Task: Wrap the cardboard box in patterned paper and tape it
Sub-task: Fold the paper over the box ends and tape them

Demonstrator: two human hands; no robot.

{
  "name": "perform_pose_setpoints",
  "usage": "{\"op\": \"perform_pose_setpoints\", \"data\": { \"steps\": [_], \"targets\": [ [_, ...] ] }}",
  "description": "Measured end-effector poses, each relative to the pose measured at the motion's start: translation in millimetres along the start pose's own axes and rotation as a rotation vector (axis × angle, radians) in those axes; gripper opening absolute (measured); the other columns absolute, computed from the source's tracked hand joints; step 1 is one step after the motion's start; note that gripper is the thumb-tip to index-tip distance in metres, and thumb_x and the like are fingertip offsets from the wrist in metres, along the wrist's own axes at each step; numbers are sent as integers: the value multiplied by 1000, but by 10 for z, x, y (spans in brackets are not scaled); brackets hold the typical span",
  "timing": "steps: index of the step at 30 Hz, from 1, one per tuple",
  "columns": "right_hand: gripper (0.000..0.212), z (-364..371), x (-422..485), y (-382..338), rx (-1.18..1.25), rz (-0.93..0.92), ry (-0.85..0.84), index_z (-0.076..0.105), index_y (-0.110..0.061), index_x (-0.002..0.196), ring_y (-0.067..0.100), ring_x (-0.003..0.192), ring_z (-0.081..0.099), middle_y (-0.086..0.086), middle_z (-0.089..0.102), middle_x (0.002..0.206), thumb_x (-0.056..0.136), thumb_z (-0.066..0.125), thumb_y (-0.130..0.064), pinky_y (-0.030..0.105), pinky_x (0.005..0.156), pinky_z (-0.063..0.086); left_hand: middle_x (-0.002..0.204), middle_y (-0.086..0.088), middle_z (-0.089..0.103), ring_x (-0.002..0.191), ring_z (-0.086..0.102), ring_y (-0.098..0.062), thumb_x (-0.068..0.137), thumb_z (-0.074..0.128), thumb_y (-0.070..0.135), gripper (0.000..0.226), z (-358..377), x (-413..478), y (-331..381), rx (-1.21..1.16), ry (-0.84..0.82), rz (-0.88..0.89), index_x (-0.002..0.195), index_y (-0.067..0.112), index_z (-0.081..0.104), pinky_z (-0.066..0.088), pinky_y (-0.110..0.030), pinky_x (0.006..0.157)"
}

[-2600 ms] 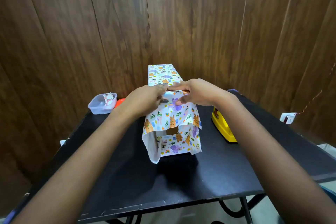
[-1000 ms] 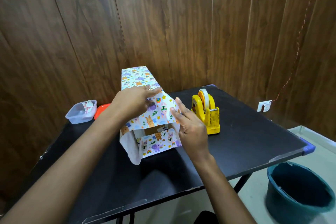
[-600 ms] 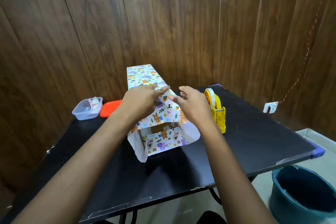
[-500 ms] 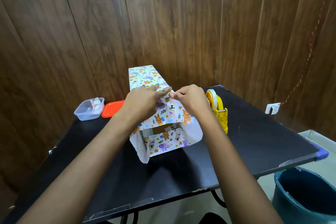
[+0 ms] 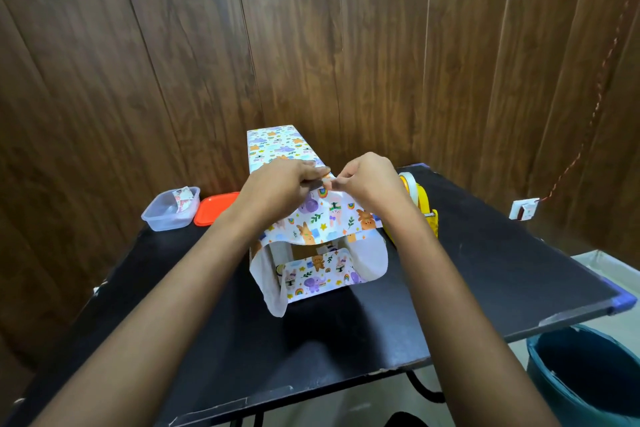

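Note:
The long cardboard box [image 5: 304,248] lies on the black table [image 5: 485,270], its length sheathed in animal-patterned paper [image 5: 277,146]. At the near end the paper hangs loose as open flaps and bare cardboard shows inside. My left hand [image 5: 277,187] presses its fingers on the paper on top of the box, near the front edge. My right hand [image 5: 367,180] meets it there, fingertips pinching the paper's edge at the seam. Whether any tape sits under the fingers I cannot tell.
A yellow tape dispenser [image 5: 424,204] stands just right of the box, partly behind my right wrist. A clear plastic tub [image 5: 171,213] and an orange lid [image 5: 214,208] sit at the back left. A blue bucket [image 5: 588,374] stands on the floor, right. Wood panelling rises behind.
My right hand came back from beside the tape dispenser to the top of the box and now pinches the paper beside my left fingertips. My left hand stayed pressing on the paper.

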State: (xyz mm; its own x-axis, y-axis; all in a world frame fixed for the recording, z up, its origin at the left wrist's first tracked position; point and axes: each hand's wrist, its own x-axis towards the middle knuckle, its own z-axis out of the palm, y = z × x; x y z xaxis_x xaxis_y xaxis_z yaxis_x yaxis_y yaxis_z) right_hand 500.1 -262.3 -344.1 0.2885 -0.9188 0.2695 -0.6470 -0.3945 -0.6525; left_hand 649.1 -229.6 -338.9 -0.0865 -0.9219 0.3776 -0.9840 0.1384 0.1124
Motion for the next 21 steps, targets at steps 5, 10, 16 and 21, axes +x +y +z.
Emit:
{"op": "perform_pose_setpoints", "data": {
  "steps": [5, 10, 16, 21],
  "targets": [
    [34, -81, -303, 251, 364, -5, 35, 67, -4, 106, 15, 85, 62, 5, 67, 96, 83, 71, -29, 32, 75, 50, 143, 11, 44, 130, 42, -11, 97, 47, 16, 36, -33, 83, 24, -106, -114, 144, 130, 30, 54, 34, -26, 102],
    [94, 32, -615, 473, 268, -46, -300, 22, -28, 147, 9, 114, 52, -13, 48, 128, 73, 80, -23, 24, 99, 43, 131, 6, 57, 118, 51, -10, 96, 50, 12, 28, -115, 171, 72, -171, -153, 171, 119, 17, 65, 34, -14, 90],
    [63, 382, -640, 501, -24, -287, 211, 28, -15, 148, 14, 139, 32, 1, 32, 153, 92, 56, -25, 26, 109, 30, 129, 11, 57, 115, 51, -6, 96, 50, 14, 27, -180, 144, 49, -261, -224, 148, 117, 20, 65, 37, -9, 86],
    [44, 456, -578, 426, 94, -259, 474, 57, -8, 130, 23, 108, 64, 7, 67, 118, 86, 52, -14, 29, 83, 51, 128, 14, 58, 116, 52, -6, 96, 50, 11, 29, -157, 133, 22, -236, -206, 127, 115, 25, 66, 40, -17, 93]
  ]
}}
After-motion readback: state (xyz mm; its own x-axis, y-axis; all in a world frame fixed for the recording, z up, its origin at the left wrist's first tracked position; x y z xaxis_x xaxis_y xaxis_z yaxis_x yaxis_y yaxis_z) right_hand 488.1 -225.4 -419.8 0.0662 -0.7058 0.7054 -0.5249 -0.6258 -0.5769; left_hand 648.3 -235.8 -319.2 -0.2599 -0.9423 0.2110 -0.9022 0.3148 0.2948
